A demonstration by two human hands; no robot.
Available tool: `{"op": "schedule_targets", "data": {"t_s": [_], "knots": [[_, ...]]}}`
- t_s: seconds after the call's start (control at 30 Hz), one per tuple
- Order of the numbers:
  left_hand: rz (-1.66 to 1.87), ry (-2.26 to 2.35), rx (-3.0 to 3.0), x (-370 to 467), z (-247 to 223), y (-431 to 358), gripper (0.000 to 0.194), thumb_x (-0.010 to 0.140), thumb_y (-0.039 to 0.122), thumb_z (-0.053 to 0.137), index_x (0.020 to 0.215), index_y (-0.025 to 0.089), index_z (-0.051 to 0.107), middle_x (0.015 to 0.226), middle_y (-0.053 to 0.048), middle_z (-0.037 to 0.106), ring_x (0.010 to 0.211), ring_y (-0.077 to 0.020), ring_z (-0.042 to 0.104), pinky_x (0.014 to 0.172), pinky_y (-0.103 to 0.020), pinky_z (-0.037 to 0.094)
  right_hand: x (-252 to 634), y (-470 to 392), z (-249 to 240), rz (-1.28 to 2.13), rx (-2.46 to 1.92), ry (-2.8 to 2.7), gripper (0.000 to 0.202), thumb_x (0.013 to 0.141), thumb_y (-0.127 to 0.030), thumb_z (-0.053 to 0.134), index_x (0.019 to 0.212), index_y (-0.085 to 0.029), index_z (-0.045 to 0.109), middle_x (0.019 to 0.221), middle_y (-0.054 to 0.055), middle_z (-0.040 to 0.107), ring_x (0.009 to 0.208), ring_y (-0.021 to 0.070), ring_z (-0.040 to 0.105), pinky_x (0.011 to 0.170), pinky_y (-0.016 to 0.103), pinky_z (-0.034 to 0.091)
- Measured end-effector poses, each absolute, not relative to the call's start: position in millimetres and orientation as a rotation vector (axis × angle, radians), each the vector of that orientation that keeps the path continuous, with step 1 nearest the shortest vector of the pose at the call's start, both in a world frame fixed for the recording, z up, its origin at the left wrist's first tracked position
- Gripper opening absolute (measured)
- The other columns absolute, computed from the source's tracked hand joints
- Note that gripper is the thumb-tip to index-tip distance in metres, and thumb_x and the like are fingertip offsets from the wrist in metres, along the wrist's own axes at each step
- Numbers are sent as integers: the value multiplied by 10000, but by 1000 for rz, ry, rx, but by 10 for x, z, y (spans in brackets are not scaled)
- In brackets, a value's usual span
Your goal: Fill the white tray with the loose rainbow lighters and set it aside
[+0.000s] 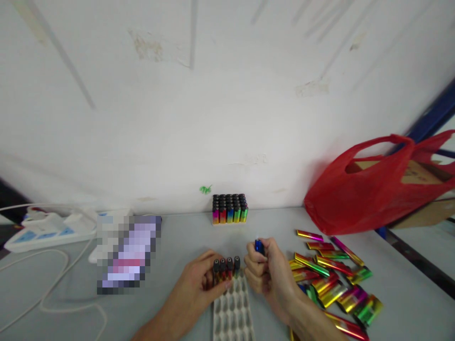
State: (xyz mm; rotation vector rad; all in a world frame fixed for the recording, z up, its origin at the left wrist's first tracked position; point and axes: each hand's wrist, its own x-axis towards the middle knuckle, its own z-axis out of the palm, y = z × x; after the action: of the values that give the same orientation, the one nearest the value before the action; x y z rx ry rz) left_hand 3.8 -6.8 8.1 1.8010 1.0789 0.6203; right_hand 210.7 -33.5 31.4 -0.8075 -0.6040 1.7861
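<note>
A pale tray with rows of small pockets (232, 310) lies in front of me. Several black-topped lighters (226, 266) stand upright in a row at its far end. My left hand (197, 284) is closed around that row from the left, thumb across the near side. Just right of the tray, my right hand (268, 274) is closed in a fist on a shiny blue lighter (259, 246). Only the blue upper end shows above the fingers; the rest is hidden.
A block of black-topped, colourful lighters (230, 209) stands by the wall. Shiny coloured lighter-sized pieces (330, 293) lie loosely piled at right, below a red bag (362, 189). At left are a blurred-out phone (131, 251), a power strip (53, 232) and white cables (71, 307).
</note>
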Motion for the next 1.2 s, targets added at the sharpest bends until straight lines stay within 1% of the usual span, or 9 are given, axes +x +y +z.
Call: {"op": "schedule_targets", "data": {"t_s": [0.3, 0.47, 0.57, 0.73, 0.87, 0.93, 1.07, 1.13, 1.2], "knots": [[627, 1084, 1810, 37, 62, -61, 210, 875, 357, 762, 984, 180, 788, 943, -15, 648, 711, -177, 573, 624, -263, 385, 2108, -283, 279, 1849, -792, -618, 654, 763, -729, 800, 622, -268, 358, 504, -152, 159, 448, 62, 53, 401, 245, 34], [627, 1080, 1811, 33, 41, -59, 201, 893, 365, 759, 970, 181, 778, 933, -10, 634, 719, -176, 576, 623, -258, 396, 2093, -293, 265, 1879, -869, -615, 678, 717, -767, 814, 631, -261, 370, 510, -149, 186, 451, 58, 59, 402, 231, 25], [632, 1073, 1811, 32, 26, -58, 193, 899, 366, 752, 963, 185, 770, 947, -16, 644, 738, -180, 585, 630, -256, 403, 2082, -287, 236, 1888, -912, -611, 665, 705, -774, 802, 632, -260, 387, 507, -150, 189, 451, 58, 52, 403, 230, 22], [629, 1081, 1799, 38, 27, -59, 196, 899, 371, 757, 974, 191, 773, 960, -19, 659, 724, -176, 583, 621, -251, 411, 2080, -287, 198, 1888, -918, -616, 630, 739, -759, 785, 653, -258, 414, 515, -150, 195, 462, 64, 63, 415, 229, 34], [643, 1081, 1810, 33, 32, -56, 196, 893, 371, 767, 978, 197, 789, 952, -27, 674, 742, -194, 611, 629, -257, 436, 2082, -294, 207, 1872, -927, -623, 607, 749, -744, 765, 650, -257, 416, 516, -151, 194, 460, 61, 66, 421, 235, 31], [652, 1088, 1811, 25, 22, -57, 225, 889, 367, 770, 1047, 209, 798, 940, -30, 697, 746, -203, 617, 660, -268, 459, 2077, -295, 224, 1885, -937, -631, 595, 732, -729, 753, 631, -263, 398, 507, -151, 187, 454, 59, 56, 418, 243, 20], [649, 1157, 1779, 6, -45, -62, 482, 861, 368, 807, 1320, 234, 746, 801, 9, 693, 674, -202, 596, 667, -282, 471, 2050, -308, 271, 1864, -991, -589, 556, 699, -688, 712, 615, -277, 347, 495, -148, 161, 452, 65, 61, 419, 247, 25], [662, 1164, 1755, 0, -86, -65, 537, 859, 381, 826, 1368, 240, 724, 788, 16, 698, 657, -201, 607, 647, -276, 473, 2036, -321, 292, 1822, -1031, -558, 530, 689, -666, 688, 619, -280, 332, 497, -146, 153, 454, 69, 65, 419, 246, 30], [680, 1147, 1731, -4, -115, -68, 552, 870, 402, 839, 1386, 249, 715, 837, 4, 737, 675, -206, 641, 641, -273, 487, 2030, -331, 303, 1801, -1052, -549, 503, 680, -643, 673, 619, -282, 330, 496, -146, 153, 450, 69, 62, 415, 247, 29]]}}
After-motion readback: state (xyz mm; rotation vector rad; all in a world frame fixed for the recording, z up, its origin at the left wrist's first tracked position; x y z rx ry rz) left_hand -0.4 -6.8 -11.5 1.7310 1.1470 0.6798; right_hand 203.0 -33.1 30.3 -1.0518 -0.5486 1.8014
